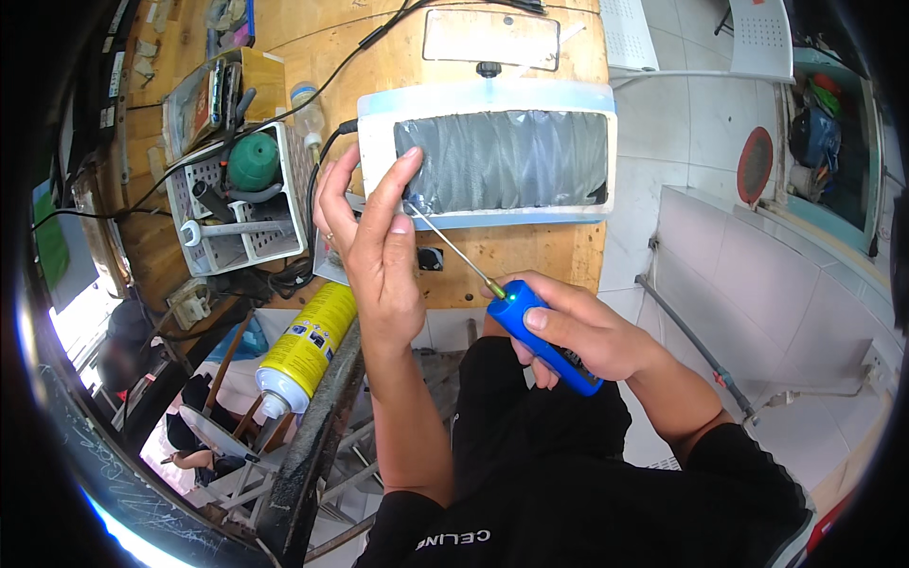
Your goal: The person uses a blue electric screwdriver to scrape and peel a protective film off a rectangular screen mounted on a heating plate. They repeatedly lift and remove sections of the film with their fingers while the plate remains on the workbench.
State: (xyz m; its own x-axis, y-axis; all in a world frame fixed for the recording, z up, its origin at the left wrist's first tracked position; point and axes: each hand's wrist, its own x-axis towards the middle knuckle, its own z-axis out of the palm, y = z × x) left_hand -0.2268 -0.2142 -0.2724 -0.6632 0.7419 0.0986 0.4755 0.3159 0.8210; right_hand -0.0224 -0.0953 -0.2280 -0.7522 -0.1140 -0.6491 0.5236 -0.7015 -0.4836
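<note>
Blue tool (517, 320) slants diagonally, its 1 thin rod (452, 246) pointing forward-left.

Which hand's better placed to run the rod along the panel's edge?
Right, likely: the right hand grips the blue tool, its thin rod angled toward the lower-left corner of the dark panel. The left hand, spread at the panel's left end, seems better for steadying.

Twelve o'clock: one white-framed panel (502, 161). Four: one blue tool (518, 322). Eight: one yellow can (310, 341). Ten: one basket (294, 194).
</note>
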